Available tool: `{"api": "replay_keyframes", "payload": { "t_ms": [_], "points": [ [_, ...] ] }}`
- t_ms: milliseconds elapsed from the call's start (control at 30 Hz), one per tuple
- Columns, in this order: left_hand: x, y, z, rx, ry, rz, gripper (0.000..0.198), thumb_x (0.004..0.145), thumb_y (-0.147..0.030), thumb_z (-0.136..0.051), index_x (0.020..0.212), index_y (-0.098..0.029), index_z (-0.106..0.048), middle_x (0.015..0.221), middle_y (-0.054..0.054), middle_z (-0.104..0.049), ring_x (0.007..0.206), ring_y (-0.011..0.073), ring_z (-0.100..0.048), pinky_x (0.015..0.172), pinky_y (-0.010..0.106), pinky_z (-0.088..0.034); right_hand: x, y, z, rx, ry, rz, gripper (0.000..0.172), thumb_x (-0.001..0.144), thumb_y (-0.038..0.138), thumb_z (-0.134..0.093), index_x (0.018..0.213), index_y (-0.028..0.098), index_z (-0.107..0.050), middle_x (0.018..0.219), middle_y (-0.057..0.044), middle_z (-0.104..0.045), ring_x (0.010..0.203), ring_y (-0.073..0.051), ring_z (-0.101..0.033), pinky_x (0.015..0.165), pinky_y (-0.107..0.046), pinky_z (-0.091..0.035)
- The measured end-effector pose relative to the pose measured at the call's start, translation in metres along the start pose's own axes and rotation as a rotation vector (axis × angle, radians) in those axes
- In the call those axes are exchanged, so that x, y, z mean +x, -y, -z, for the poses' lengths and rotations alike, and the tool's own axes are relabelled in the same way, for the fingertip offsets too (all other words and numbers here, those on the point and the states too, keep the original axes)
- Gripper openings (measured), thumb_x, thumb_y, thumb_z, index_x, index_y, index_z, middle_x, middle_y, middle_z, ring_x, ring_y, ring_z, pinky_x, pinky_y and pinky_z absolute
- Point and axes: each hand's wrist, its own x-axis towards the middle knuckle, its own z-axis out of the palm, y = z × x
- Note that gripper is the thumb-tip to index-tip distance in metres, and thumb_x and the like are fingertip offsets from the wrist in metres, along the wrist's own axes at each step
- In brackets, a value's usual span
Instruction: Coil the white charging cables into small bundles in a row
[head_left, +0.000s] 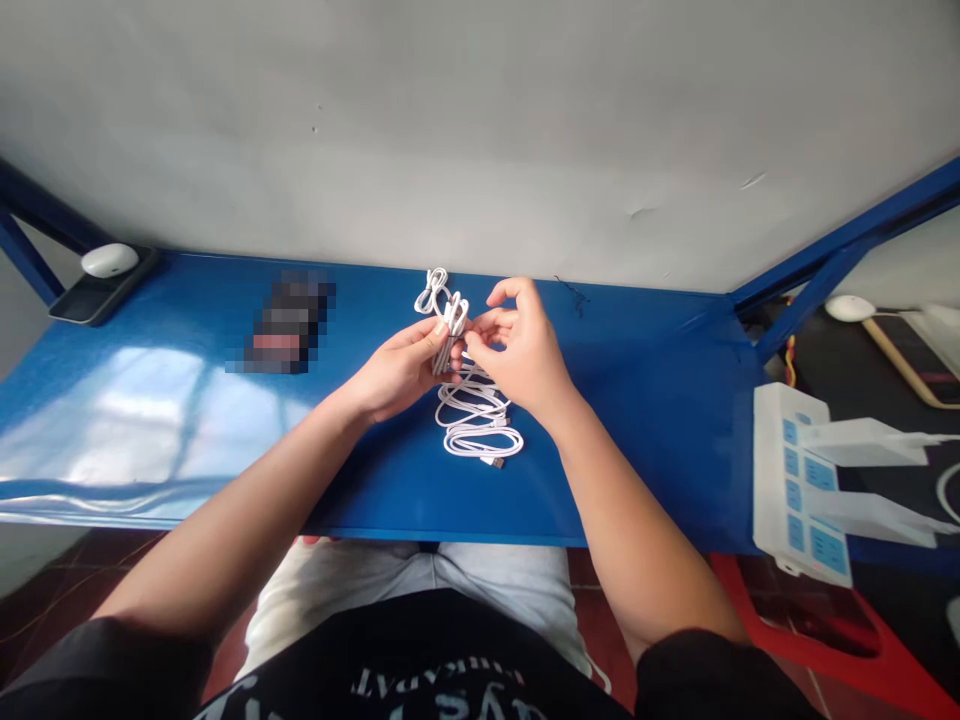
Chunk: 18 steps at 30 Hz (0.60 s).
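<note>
Carrying white lettering (491, 705), only partly legible, a black shirt (424, 635) is showing. Over the blue table (652, 440), the left hand (405, 368) is gripping a bundled white cable (457, 315); the right hand (521, 350), half-curled, is hovering close beside it, its grip being unclear.

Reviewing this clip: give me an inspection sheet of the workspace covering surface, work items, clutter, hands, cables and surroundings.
Surface: blue table, glossy, light reflected at left.
Work items: white cable bundle in the left hand; another bundle shows behind it, and loose coils lie nearer the camera.
Clutter: dark pixelated thing at left; white rounded thing on a dark slab in the far-left corner.
Hands: left grips the bundle; right hand has its fingers close by, grip unclear.
Cables: a plug shows on the nearest coil.
Surroundings: grey wall behind; white power strip with two chargers at right.
</note>
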Motion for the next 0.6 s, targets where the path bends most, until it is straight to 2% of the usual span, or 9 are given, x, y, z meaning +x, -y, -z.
{"api": "replay_keyframes", "payload": {
  "t_ms": [100,233,300,433,533,600],
  "points": [
    [-0.002,0.000,-0.001,0.061,0.005,-0.028,0.031,0.092,-0.044,-0.070,0.108,-0.017,-0.072,0.087,0.005,-0.063,0.076,0.0138,-0.060,0.072,0.027,-0.052,0.001,0.000,0.000,0.057,-0.004,-0.081,0.039,0.081,0.021,-0.073,0.109,0.028,-0.047,0.078,0.005,-0.065,0.070,-0.016,-0.069,0.065,-0.032,-0.058],
    [-0.004,-0.002,-0.002,0.165,0.005,-0.034,0.028,0.087,-0.035,-0.077,0.109,-0.018,-0.073,0.098,0.006,-0.068,0.083,0.0151,-0.064,0.083,0.031,-0.052,-0.001,0.007,0.002,0.075,0.001,-0.136,0.036,0.079,0.019,-0.071,0.102,0.028,-0.045,0.074,0.006,-0.064,0.063,-0.014,-0.067,0.059,-0.029,-0.055],
    [-0.003,-0.002,-0.002,0.179,-0.029,-0.032,0.027,0.085,-0.033,-0.079,0.107,-0.017,-0.074,0.103,0.007,-0.071,0.087,0.0166,-0.066,0.088,0.034,-0.052,-0.003,0.011,0.002,0.060,-0.008,-0.151,0.035,0.078,0.017,-0.070,0.099,0.028,-0.044,0.071,0.007,-0.063,0.060,-0.013,-0.066,0.058,-0.027,-0.053],
    [-0.002,-0.001,-0.002,0.198,-0.091,-0.065,0.027,0.082,-0.031,-0.083,0.102,-0.015,-0.076,0.097,0.007,-0.074,0.089,0.0176,-0.068,0.089,0.034,-0.051,-0.003,0.014,0.002,0.055,-0.014,-0.223,0.033,0.075,0.014,-0.068,0.097,0.026,-0.047,0.067,0.007,-0.064,0.058,-0.012,-0.064,0.055,-0.024,-0.049],
    [-0.002,-0.001,-0.003,0.195,-0.109,-0.077,0.024,0.081,-0.029,-0.083,0.099,-0.015,-0.077,0.094,0.007,-0.074,0.087,0.0168,-0.069,0.087,0.032,-0.051,-0.002,0.011,0.003,0.069,0.019,-0.298,0.023,0.077,0.015,-0.068,0.095,0.023,-0.055,0.067,0.005,-0.067,0.057,-0.013,-0.064,0.054,-0.025,-0.049],
    [-0.002,-0.002,-0.002,0.167,-0.133,-0.067,0.023,0.080,-0.028,-0.084,0.098,-0.014,-0.078,0.093,0.007,-0.075,0.087,0.0169,-0.069,0.086,0.032,-0.052,0.000,0.011,0.005,0.045,0.033,-0.277,0.012,0.081,0.019,-0.068,0.091,0.020,-0.063,0.072,0.000,-0.070,0.062,-0.015,-0.067,0.058,-0.028,-0.053]
  ]
}}
